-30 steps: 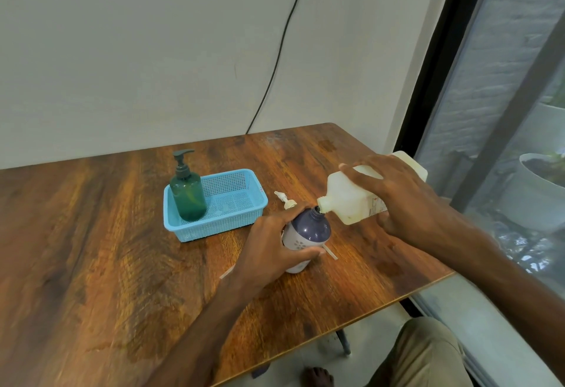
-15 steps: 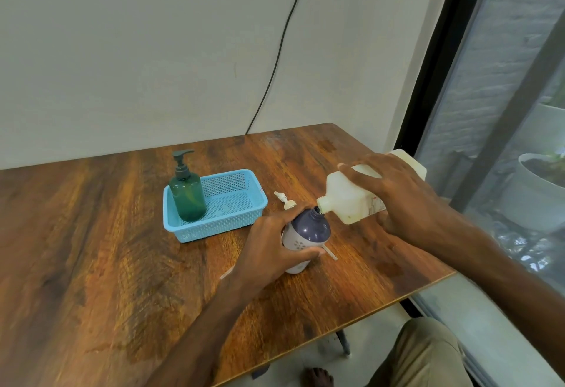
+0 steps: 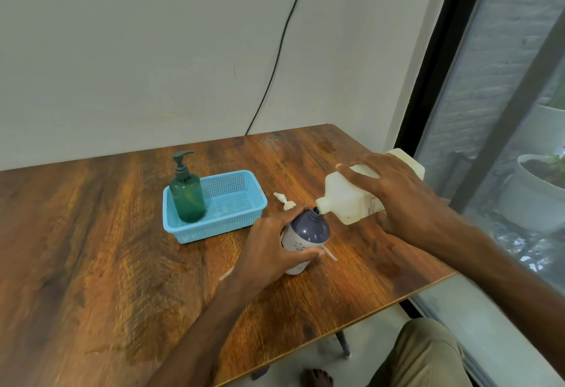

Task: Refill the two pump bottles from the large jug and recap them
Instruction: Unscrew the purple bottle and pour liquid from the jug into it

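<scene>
The left hand (image 3: 269,249) curls around the purple bottle (image 3: 310,229), thumb along the near side and fingers over the far shoulder. Its bare forearm reaches in from the bottom edge, slanting up and to the right. The right hand (image 3: 394,194) grips the tipped white jug (image 3: 345,200) from above, fingers spread across its upper face and part of the hand showing beneath, with its bare forearm stretching in from the right edge; the two hands sit near each other without touching.
</scene>
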